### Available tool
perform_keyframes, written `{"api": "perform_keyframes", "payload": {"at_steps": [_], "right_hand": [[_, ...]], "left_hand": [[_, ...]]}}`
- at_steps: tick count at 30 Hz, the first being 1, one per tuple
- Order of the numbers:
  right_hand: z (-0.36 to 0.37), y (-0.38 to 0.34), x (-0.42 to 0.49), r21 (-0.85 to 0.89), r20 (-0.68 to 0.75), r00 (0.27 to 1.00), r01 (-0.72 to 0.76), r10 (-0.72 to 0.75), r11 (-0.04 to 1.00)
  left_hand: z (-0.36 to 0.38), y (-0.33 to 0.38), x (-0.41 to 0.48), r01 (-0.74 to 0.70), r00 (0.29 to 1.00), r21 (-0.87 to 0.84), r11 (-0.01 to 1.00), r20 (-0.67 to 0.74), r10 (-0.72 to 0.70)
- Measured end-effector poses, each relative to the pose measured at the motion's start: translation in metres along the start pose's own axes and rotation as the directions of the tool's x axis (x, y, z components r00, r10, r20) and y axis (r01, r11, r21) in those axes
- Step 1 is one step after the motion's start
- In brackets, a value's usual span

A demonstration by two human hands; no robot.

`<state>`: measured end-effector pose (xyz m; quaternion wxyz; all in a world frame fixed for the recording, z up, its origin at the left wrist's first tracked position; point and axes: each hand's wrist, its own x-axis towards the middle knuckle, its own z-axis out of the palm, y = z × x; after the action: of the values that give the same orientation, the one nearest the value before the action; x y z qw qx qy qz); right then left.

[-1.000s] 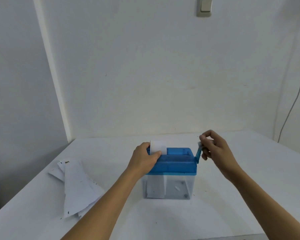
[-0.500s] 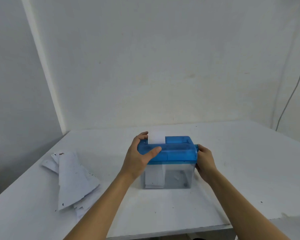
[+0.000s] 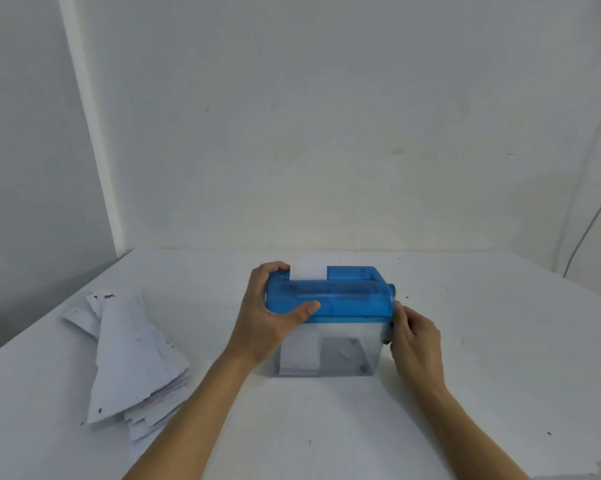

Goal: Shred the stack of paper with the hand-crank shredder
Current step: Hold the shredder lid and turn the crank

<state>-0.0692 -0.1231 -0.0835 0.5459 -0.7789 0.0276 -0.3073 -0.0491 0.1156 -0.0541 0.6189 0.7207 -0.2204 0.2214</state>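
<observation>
White table (image 3: 465,393); shredder top (image 3: 354,299) lies within grip of left hand (image 3: 267,323)

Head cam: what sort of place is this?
Likely a bare indoor room used as a makeshift workspace, not a furnished office: plain white walls, a white table against the back wall, and a loose cable running down the right wall.

Crank (image 3: 390,327) mostly behind right hand (image 3: 417,344)

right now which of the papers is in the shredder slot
The white sheet poking up from the blue shredder's top, beside the left hand. The paper stack lies flat on the table, off to the left.
</observation>
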Motion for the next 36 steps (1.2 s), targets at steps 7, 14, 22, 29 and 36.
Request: {"api": "perform_keyframes", "payload": {"at_steps": [7, 14, 22, 29, 36], "right_hand": [[-0.007, -0.023, -0.008, 0.136, -0.08, 0.959, 0.282, -0.273, 0.95], [-0.015, -0.1, 0.05, -0.061, -0.103, 0.921, 0.371, -0.376, 0.926], [0.023, -0.088, 0.108, 0.125, -0.049, 0.998, -0.038, 0.044, 0.991], [0.047, -0.014, 0.078, 0.072, 0.065, 0.951, -0.306, 0.302, 0.949], [0.028, -0.007, 0.033, -0.066, 0.099, 0.971, -0.21, 0.216, 0.975]], "left_hand": [[-0.015, -0.005, 0.009, 0.041, 0.999, 0.024, 0.999, 0.029, -0.041], [-0.023, -0.004, 0.011, 0.077, 0.991, 0.008, 0.997, 0.106, -0.077], [-0.024, 0.003, 0.005, 0.108, 0.985, -0.026, 0.994, 0.139, -0.104], [-0.021, 0.003, 0.0, 0.089, 0.992, -0.07, 0.994, 0.096, -0.082], [-0.017, -0.002, 0.0, 0.07, 0.996, -0.068, 0.995, 0.056, -0.066]]}}
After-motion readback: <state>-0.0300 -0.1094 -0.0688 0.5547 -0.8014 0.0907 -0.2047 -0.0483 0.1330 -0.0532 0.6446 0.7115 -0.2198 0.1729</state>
